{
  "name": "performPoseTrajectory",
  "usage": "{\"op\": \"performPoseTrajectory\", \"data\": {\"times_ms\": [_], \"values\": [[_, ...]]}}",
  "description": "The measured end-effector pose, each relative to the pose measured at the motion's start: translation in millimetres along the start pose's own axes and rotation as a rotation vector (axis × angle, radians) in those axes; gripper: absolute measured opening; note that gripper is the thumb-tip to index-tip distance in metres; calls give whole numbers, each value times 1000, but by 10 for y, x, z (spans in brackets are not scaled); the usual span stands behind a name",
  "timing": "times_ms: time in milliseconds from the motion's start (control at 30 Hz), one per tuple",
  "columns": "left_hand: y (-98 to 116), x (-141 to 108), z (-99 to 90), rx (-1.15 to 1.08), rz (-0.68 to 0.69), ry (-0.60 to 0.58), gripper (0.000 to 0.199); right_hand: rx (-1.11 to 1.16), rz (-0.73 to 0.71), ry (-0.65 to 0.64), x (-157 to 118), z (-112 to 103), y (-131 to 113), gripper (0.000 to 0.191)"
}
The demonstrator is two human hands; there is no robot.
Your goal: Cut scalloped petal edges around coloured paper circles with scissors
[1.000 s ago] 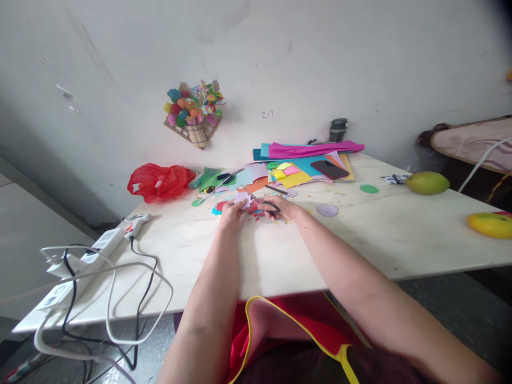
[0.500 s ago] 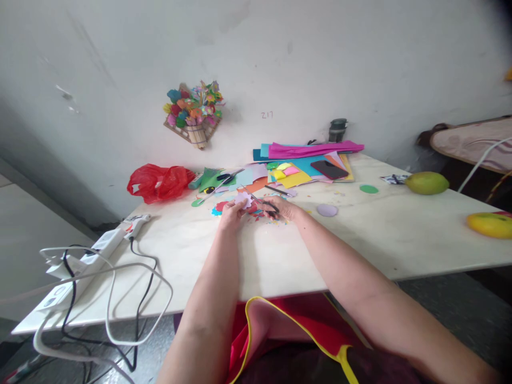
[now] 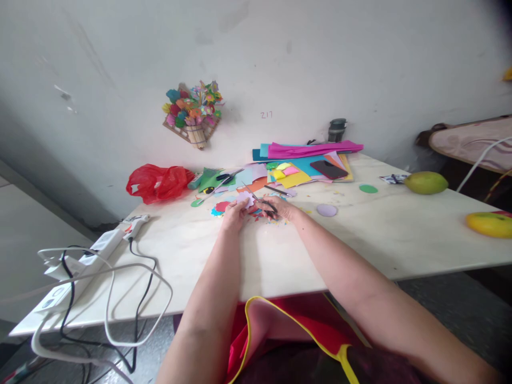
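Two hands in tight over the pale table (image 3: 280,261), and look how close they work! The left hand (image 3: 235,214) is pinched on a piece of lilac paper (image 3: 247,198), thumb and fingers clamped at its near left side, so the paper stands out just beyond the fingertips, on the side facing the other hand. Its edge is wavy, its outline roughly round, and no long axis can be made out.

Across to the right hand (image 3: 283,207), closed around the black handles of the scissors (image 3: 271,209). The handles sit at the fingers, on the hand's left side; the blades reach out past them, up and to the left, away from the body. That long axis runs on a slant, handles near and right, tips far and left, with the blades right beside the paper's right edge. Whether they touch it, or how wide they gape, I cannot tell.

Below the hands, small scraps (image 3: 276,222) are scattered, and just left of the left hand lies a red cutout (image 3: 221,206) over blue paper (image 3: 216,213). A dark pen (image 3: 278,190) slants just beyond the right hand, its long axis mostly sideways; off to the right, a lilac disc (image 3: 327,210) lies flat.
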State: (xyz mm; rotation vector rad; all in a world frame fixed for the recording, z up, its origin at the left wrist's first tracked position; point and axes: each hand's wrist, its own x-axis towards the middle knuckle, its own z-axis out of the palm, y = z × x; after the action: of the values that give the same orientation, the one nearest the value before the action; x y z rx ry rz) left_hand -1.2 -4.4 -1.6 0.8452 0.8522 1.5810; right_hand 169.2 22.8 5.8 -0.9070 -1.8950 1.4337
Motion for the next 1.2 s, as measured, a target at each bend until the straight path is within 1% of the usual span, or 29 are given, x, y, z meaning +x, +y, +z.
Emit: {"op": "performPoseTrajectory", "data": {"times_ms": [200, 333, 600, 1000, 1200], "values": [[-28, 3, 6, -9, 5, -1, 15, 23, 1, 13, 4, 7, 12, 36], [-21, -5, 13, -30, -5, 4, 14, 12, 14, 24, 31, 12, 28, 35], [-13, -18, 37, -42, -20, 6, 9, 23, 5, 15, 35, 13, 37, 35], [1, -45, 67, -47, -27, 14, 11, 37, 6, 20, 28, 31, 11, 35], [21, -59, 84, -38, -26, 37, 13, 47, 0, 30, 4, 46, -16, 34]]}}
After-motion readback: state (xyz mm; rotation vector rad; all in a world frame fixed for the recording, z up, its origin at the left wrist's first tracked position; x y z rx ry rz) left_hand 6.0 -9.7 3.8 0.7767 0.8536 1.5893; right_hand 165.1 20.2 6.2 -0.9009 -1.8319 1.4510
